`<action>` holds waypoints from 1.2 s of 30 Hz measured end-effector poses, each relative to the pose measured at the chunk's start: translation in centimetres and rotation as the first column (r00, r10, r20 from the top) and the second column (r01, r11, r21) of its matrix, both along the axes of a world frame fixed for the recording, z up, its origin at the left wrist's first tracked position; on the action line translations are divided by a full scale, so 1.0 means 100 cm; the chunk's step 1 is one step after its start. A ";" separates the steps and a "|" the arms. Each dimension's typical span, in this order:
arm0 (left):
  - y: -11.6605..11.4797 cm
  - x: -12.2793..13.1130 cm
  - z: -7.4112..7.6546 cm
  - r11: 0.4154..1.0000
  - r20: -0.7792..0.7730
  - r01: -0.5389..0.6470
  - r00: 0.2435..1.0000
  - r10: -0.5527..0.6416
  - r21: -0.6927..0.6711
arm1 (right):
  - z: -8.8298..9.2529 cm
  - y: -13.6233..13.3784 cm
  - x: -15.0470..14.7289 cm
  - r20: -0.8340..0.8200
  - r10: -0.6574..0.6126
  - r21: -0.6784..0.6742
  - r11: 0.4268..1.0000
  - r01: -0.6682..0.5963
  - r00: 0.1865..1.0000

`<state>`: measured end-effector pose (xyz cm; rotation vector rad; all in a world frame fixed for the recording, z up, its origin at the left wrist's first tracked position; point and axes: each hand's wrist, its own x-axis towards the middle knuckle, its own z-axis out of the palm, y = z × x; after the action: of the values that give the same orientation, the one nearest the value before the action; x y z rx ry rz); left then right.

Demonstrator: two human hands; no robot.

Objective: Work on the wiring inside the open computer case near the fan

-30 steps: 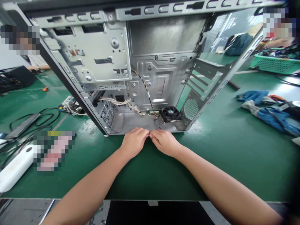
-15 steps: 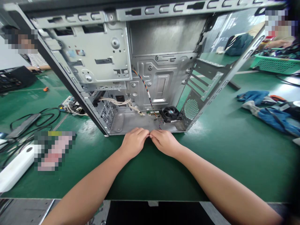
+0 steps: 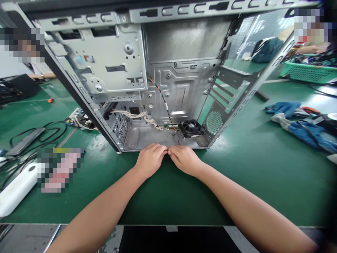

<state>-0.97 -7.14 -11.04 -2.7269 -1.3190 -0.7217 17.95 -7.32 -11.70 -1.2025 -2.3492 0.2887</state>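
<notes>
An opened computer case (image 3: 181, 89) stands upright before me, its inside facing me. At its lower front edge my left hand (image 3: 151, 160) and my right hand (image 3: 185, 160) meet, fingertips almost touching. Both have curled, closed fingers; whatever they might hold is hidden. Just behind them on the case floor lie a black cooling fan (image 3: 191, 127) and a green memory stick (image 3: 171, 125). A multicoloured cable (image 3: 161, 92) hangs down from the drive cage (image 3: 116, 59), and a bundle of pale wires (image 3: 131, 114) runs in from the left.
Left on the green table (image 3: 179, 200) are black cables, a white bar-shaped object (image 3: 19, 189) and a circuit board (image 3: 79, 117). Blue-and-white gloves (image 3: 297, 123) lie right, with a green basket (image 3: 310, 72) behind. A person's arm (image 3: 42, 76) shows far left, another person far right.
Both hands keep their place and closed shape at the case edge. The view has shifted very slightly; nothing else visibly moves.
</notes>
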 end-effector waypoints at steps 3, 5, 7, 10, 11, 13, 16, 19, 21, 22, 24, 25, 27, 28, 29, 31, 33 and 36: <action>0.001 0.000 -0.001 1.000 0.009 -0.006 1.000 0.006 0.015 | 0.000 0.000 0.000 -0.005 -0.001 -0.013 1.000 0.001 1.000; 0.001 0.001 -0.001 1.000 -0.006 -0.005 1.000 0.005 0.014 | 0.000 -0.001 0.000 -0.006 0.000 -0.015 1.000 0.000 1.000; 0.001 0.001 0.001 1.000 -0.030 -0.005 1.000 0.005 0.003 | 0.001 -0.001 0.000 -0.007 -0.001 -0.010 1.000 0.001 1.000; 0.000 0.001 0.003 1.000 -0.055 -0.006 0.998 0.005 -0.022 | 0.000 -0.001 -0.001 -0.010 0.004 0.000 1.000 -0.004 1.000; 0.000 0.002 0.004 1.000 -0.060 -0.008 0.998 0.007 -0.026 | 0.000 -0.001 -0.001 -0.010 0.006 0.003 1.000 -0.006 1.000; 0.000 0.002 0.004 0.999 -0.072 -0.010 0.997 0.008 -0.032 | 0.000 -0.001 -0.001 -0.010 0.010 0.010 1.000 -0.010 1.000; 0.000 0.001 0.004 0.999 -0.091 -0.011 0.996 0.007 -0.041 | 0.000 -0.001 -0.001 -0.004 0.013 0.017 1.000 -0.013 1.000; 0.000 0.001 0.002 0.999 -0.095 -0.009 0.995 0.005 -0.041 | 0.001 -0.001 -0.001 0.003 0.015 0.022 1.000 -0.015 1.000; 0.001 0.000 0.002 0.999 -0.088 -0.008 0.996 0.005 -0.033 | 0.001 -0.001 -0.001 0.003 0.012 0.020 1.000 -0.012 1.000; 0.001 0.000 0.001 1.000 -0.080 -0.007 0.997 0.005 -0.028 | 0.001 -0.001 -0.001 0.001 0.011 0.018 1.000 -0.011 1.000; 0.001 0.000 0.001 1.000 -0.058 -0.011 0.998 0.010 -0.018 | 0.001 -0.001 -0.001 -0.004 0.009 0.014 1.000 -0.009 1.000; 0.001 0.001 0.000 1.000 -0.048 -0.012 0.999 0.012 -0.013 | 0.001 -0.001 -0.001 -0.006 0.008 0.012 1.000 -0.008 1.000; 0.001 0.001 0.000 1.000 -0.033 -0.012 0.999 0.012 -0.006 | 0.001 0.000 -0.001 -0.008 0.004 0.008 1.000 -0.004 1.000; 0.002 0.001 0.000 1.000 -0.030 -0.012 0.999 0.011 -0.004 | 0.000 0.000 -0.001 -0.009 0.001 0.008 1.000 -0.001 1.000; 0.002 0.001 0.000 1.000 -0.030 -0.010 1.000 0.010 -0.002 | 0.000 0.000 -0.001 -0.009 -0.002 0.007 1.000 0.002 1.000; 0.002 0.001 0.000 1.000 -0.041 -0.004 0.999 0.004 -0.002 | -0.001 0.000 -0.001 -0.004 -0.006 0.006 1.000 0.006 1.000; 0.002 0.001 0.000 1.000 -0.065 0.004 0.998 -0.004 -0.012 | -0.001 0.000 -0.001 0.002 -0.006 0.006 1.000 0.006 1.000; 0.002 0.001 0.001 0.999 -0.111 0.004 0.994 -0.009 -0.044 | -0.001 -0.001 -0.001 0.008 -0.002 0.006 1.000 0.002 1.000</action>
<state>-0.89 -6.96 -10.91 -2.7613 -1.3182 -0.5387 17.82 -7.38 -11.80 -1.2055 -2.3542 0.2762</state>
